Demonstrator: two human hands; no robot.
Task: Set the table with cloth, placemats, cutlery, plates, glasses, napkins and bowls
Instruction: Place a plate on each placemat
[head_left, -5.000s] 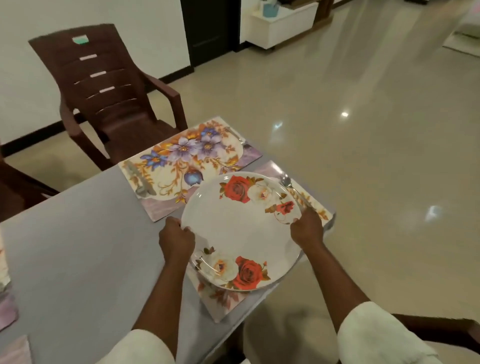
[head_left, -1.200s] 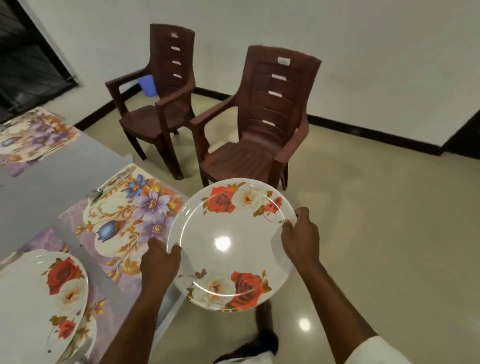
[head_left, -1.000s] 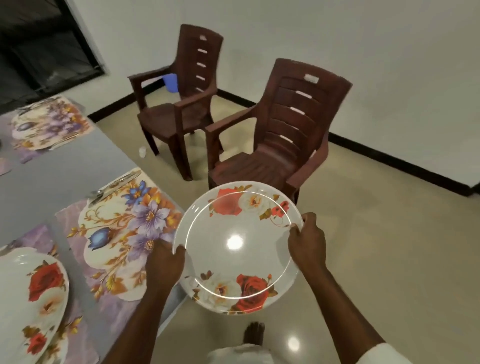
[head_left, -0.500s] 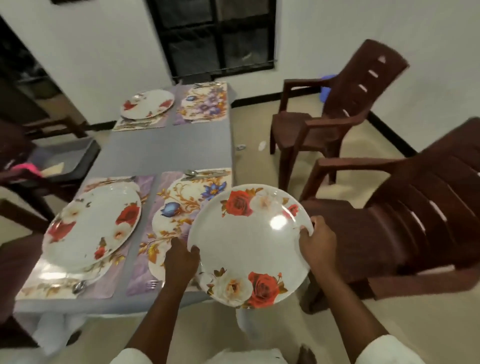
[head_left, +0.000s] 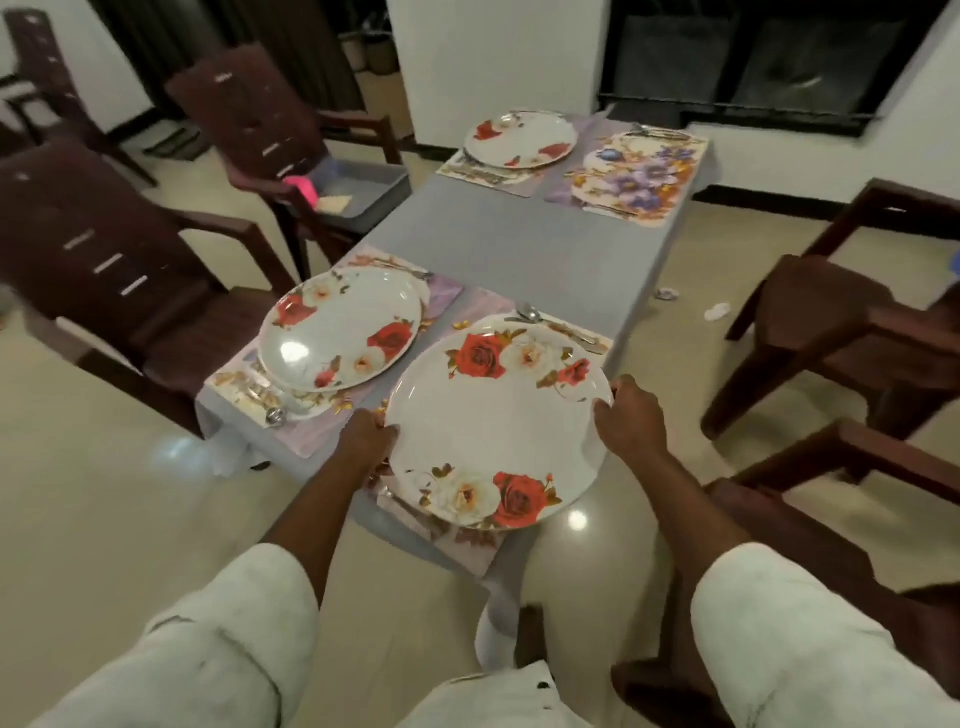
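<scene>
Round white rose-patterned plate: over near-right floral placemat, gripped at rim by left hand at 9 o'clock, right hand at 3. Second rose plate at 10 o'clock; third and bare purple-flowered placemat at 12. Spoon just beyond. Brown plastic chairs flank grey-clothed table.

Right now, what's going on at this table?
A person is setting the table. Both hands, left and right, grip a rose plate by its rim over the near right placemat, with cutlery at its far edge. The near left plate and a far plate are already placed. The far right placemat has no plate.
</scene>
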